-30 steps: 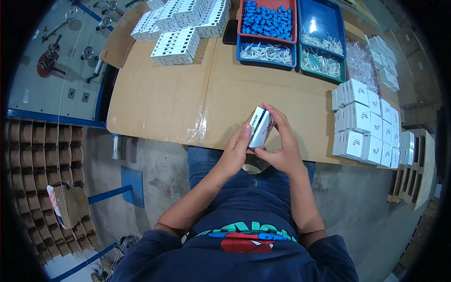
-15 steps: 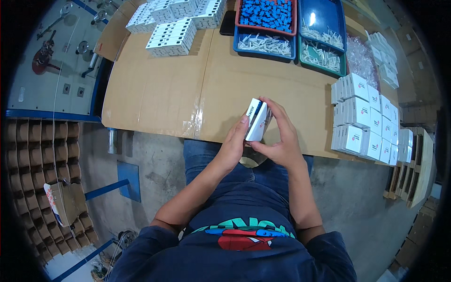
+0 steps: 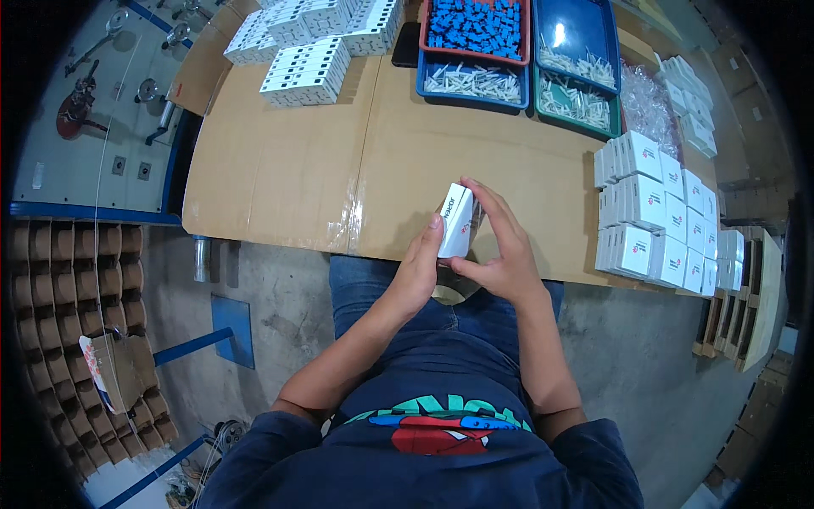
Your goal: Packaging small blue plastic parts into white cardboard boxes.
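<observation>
Both my hands hold a small white box (image 3: 455, 225) upright over the table's near edge. Dark printing runs along its narrow side. My left hand (image 3: 416, 271) is closed on the left side of the box, thumb against the printed side. Curved round its right side is my right hand (image 3: 511, 259), fingertips at the far top corner and thumb at the near bottom corner. The right-hand face of the box is partly hidden by shadow and fingers.
Stacked white boxes (image 3: 670, 222) stand at the table's right edge. White switch-like units (image 3: 303, 83) are piled at the far left. Along the back are a red tray (image 3: 475, 57) of blue pieces, blue trays (image 3: 475, 103) and a green tray (image 3: 578, 126) holding small white pieces, and a black phone-like object (image 3: 407, 44).
The box has turned slightly, and the dark blue strip that showed along its upper part is no longer visible. Both hands keep their hold and have barely shifted.
</observation>
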